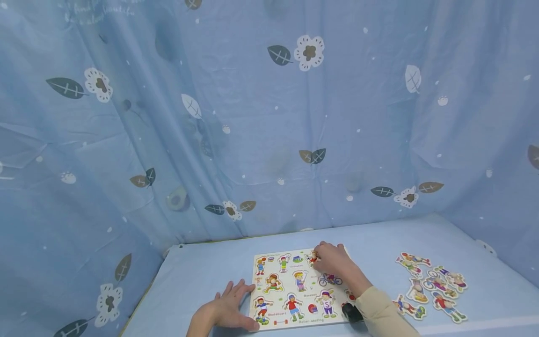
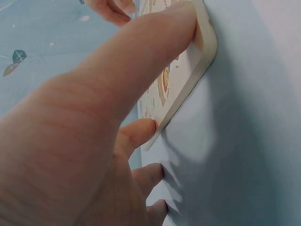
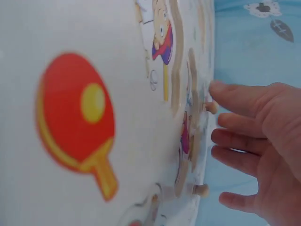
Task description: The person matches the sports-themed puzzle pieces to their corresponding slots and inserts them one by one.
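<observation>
Left hand [image 1: 227, 306]: fingers spread, thumb laid over the near left corner of the puzzle board [image 1: 281, 296], forefinger touching its left edge, the other fingers off the board, over the tabletop [image 1: 202, 267]. Nothing pinched.

Board: lies flat, towards the near edge of the tabletop and well apart from its far right corner. Pale, fairly thick rim. Judged stiff and light, easily steadied with one hand; its smooth underside might slide if pushed. Best hold: two opposite edges, clear of the pictures.

Right hand [image 1: 334, 260]: bent over the board's far right corner, at the footballer piece [image 1: 310, 258]. Thumb and fingers stand about a small round knob [image 3: 212, 107]; blur at the tips, so cannot tell whether they pinch it. A second knob [image 3: 201, 190] near the little finger, apart from it.

Loose figure pieces [image 1: 448, 306]: close together towards the tabletop's right edge, some touching. Probably thin, rigid, very light, glossy on the printed face. A knob would be the surest hold; the narrow legs and wheels look likeliest to chip.
</observation>
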`<move>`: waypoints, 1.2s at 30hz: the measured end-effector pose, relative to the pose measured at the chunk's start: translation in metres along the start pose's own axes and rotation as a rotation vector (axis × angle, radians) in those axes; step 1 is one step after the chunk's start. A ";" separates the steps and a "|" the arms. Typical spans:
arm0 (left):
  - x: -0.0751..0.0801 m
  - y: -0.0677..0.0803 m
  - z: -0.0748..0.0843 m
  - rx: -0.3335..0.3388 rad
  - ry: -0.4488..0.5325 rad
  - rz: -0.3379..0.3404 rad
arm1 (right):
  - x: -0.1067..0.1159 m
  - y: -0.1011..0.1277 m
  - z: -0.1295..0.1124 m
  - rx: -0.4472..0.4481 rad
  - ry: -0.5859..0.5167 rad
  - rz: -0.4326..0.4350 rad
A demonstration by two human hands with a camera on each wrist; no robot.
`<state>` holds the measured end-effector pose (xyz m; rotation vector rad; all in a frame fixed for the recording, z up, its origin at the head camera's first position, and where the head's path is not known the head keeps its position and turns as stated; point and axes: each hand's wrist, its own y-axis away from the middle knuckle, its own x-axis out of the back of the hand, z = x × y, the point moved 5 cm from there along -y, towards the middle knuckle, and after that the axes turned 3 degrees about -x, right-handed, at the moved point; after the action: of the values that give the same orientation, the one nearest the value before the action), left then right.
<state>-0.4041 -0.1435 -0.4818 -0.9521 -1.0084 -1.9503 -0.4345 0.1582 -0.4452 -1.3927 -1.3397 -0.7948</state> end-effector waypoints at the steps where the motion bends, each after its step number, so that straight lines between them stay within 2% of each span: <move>1: -0.001 -0.001 -0.001 -0.007 0.008 0.009 | 0.001 0.000 0.000 0.001 -0.008 0.005; 7: -0.003 -0.005 -0.004 0.005 0.016 0.011 | 0.012 0.001 0.000 0.014 -0.055 0.027; 12: -0.007 -0.011 -0.011 0.014 0.024 0.016 | 0.021 0.006 0.009 -0.019 -0.141 0.041; 16: -0.015 -0.021 -0.025 0.019 -0.021 0.016 | 0.026 0.013 0.018 -0.035 -0.164 0.047; 20: -0.022 -0.036 -0.045 0.002 -0.003 0.016 | 0.032 0.021 0.025 -0.032 -0.160 0.043; 24: -0.029 -0.058 -0.067 -0.015 0.020 -0.001 | 0.040 0.029 0.033 -0.036 -0.163 0.064; 27: -0.031 -0.064 -0.073 -0.017 0.015 -0.007 | 0.044 0.032 0.040 -0.038 -0.162 0.076; 30: -0.028 -0.057 -0.066 -0.017 0.014 -0.004 | 0.046 0.033 0.046 -0.041 -0.158 0.081; 36: -0.016 -0.029 -0.034 0.008 -0.031 0.009 | 0.047 0.038 0.059 -0.067 -0.164 0.095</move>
<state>-0.4307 -0.1561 -0.5188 -0.9841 -1.0268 -1.9277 -0.3998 0.2325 -0.4257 -1.5901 -1.3709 -0.6794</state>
